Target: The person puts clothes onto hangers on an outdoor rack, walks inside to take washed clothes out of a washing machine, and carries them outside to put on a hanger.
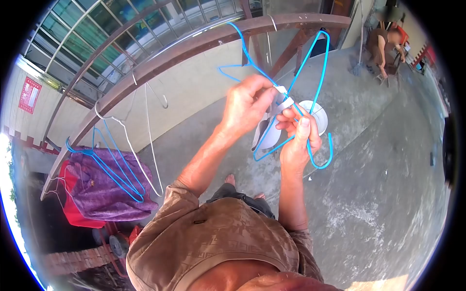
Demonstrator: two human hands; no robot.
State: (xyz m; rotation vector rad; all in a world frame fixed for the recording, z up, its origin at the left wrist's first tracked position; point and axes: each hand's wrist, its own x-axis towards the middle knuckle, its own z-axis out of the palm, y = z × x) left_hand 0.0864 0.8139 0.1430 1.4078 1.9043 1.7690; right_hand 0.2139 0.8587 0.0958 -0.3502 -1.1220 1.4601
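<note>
Left hand: thumb and fingers pinched together on the white item's band. Right hand: fingers clamped round a blue hanger, near its hook. White item: between the hands, band against blue wire; whether fully looped, cannot tell. Progress, by judgement: partway; band placed at the wire, not yet released; blue hanger's hook off the rail. Far: hung hanger, on the rail. Right: white dish, on the floor. Left: purple cloth.
</note>
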